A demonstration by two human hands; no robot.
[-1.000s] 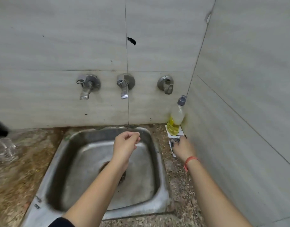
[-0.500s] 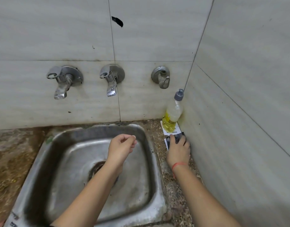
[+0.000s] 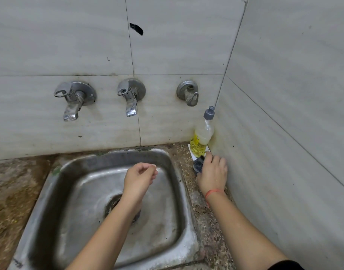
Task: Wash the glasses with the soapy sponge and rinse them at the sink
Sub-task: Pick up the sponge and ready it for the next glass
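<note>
1. Dark grey, rough-looking scrubbing sponge [image 3: 198, 165]: it lies on the counter in the right-hand corner, just in front of the clear plastic bottle of yellow liquid with a grey cap [image 3: 203, 135], partly on a white card [image 3: 193, 154].
2. The right hand [image 3: 212, 175], a red thread [image 3: 214, 192] at its wrist, is on the sponge with its fingers bent down over it, closing on it by the look of things; only the sponge's left edge shows.
3. The left hand [image 3: 139, 179] hangs above the square stainless-steel sink [image 3: 85, 211], fingers loosely curled with nothing between them.
4. Progress, as I judge it: barely begun. No glass is in view, no water runs, no suds show. Soaping the sponge, scrubbing each glass and rinsing are all left to do.
5. Two chrome lever taps [image 3: 73, 100] [image 3: 130, 98] and a smaller valve [image 3: 188, 92] stick out of the wall above the basin.
6. The counter is brown speckled stone [image 3: 15, 191], stained near the sink.
7. Pale grey tiles [image 3: 70, 36] cover both walls of the corner, with a black mark [image 3: 136, 28] high up.
</note>
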